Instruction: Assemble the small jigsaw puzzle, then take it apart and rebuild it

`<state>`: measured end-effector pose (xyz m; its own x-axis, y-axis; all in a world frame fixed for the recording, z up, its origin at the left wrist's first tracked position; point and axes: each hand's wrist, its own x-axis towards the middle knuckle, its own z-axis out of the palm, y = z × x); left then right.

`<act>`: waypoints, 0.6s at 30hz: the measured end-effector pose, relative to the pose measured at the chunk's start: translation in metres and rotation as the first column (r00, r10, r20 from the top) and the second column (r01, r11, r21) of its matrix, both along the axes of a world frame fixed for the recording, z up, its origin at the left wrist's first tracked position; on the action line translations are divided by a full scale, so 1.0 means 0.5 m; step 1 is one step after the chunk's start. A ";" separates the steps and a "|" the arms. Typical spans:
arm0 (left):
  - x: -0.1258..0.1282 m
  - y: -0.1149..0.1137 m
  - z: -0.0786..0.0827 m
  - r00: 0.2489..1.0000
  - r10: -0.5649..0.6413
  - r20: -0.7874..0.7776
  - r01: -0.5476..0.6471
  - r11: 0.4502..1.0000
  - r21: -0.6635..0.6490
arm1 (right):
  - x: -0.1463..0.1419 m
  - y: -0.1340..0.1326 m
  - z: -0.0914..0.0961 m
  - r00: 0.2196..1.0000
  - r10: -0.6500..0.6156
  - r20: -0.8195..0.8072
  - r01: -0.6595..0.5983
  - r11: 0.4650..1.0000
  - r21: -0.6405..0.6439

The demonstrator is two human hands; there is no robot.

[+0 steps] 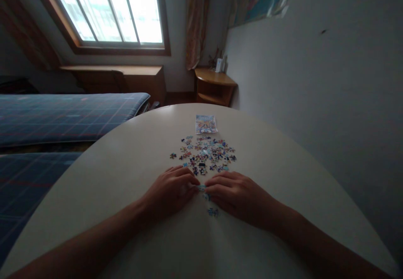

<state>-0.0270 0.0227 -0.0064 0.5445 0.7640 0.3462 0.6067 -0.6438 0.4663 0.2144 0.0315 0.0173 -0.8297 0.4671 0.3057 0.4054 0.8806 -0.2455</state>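
Between my fingertips lies a light-blue jigsaw puzzle piece [202, 188], partly covered. My left hand [174, 186] pinches its left side with thumb and forefinger. My right hand [234, 193] rests on the table with its fingers bent together over the piece's right side; more blue pieces show beside its fingertips. Just below the hands lie blue puzzle pieces [213, 212] that look joined. Beyond my hands spreads a loose pile of puzzle pieces [204, 153] in mixed colours. Behind the pile lies a small printed picture sheet [206, 124] with blue and orange shapes.
Everything lies on a round, pale table [132, 157]. A bed with a blue plaid cover [72, 117] stands to the left. At the back are a wooden desk [138, 71] and a corner shelf [215, 77]. A wall [299, 81] runs along the right.
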 end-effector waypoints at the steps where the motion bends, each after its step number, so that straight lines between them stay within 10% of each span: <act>1: -0.004 0.002 -0.001 0.999 0.047 0.012 -0.047 0.999 0.018 | 0.002 0.000 0.002 1.000 -0.011 -0.006 0.011 1.000 0.001; 7: -0.026 0.030 -0.009 0.937 0.348 -0.032 -0.342 0.932 0.117 | 0.028 0.021 0.005 0.982 -0.186 -0.038 0.187 0.982 0.039; 18: -0.025 0.038 -0.015 0.936 0.337 -0.099 -0.334 0.941 0.047 | 0.050 0.049 -0.014 0.933 -0.351 0.078 0.352 0.936 0.007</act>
